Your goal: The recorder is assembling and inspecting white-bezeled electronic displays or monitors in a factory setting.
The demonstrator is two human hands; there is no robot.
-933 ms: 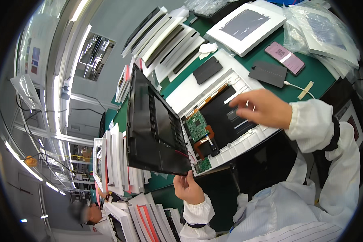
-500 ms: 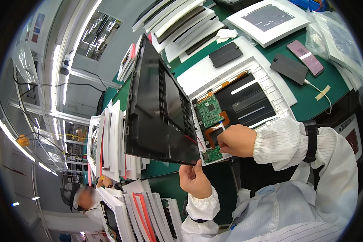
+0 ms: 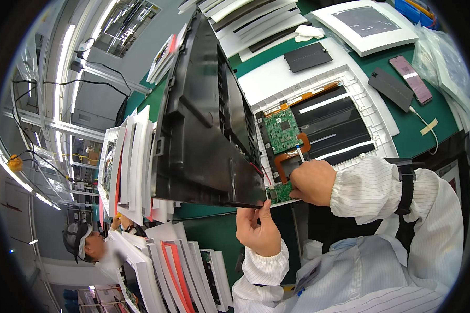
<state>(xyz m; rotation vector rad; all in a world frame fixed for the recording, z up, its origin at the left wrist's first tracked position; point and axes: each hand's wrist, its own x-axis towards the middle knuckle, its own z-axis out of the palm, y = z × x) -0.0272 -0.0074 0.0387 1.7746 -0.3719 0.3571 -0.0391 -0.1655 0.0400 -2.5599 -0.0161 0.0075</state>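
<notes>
Head view: nearest, the left hand (image 3: 259,229) pinches the lower corner of a black plastic cover (image 3: 193,172), which stands tilted beside an open white housing (image 3: 372,112). Over that housing's near edge, the right hand (image 3: 314,182) curls its fingers by a small green circuit board (image 3: 281,194); whether they grip anything I cannot tell. Farther in sits a larger green circuit board (image 3: 281,130). Beyond, a dark grey plate (image 3: 308,57) lies on white foam (image 3: 261,83).

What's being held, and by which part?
The left hand holds the black cover by its near corner. What the right hand holds, if anything, cannot be told.
</notes>
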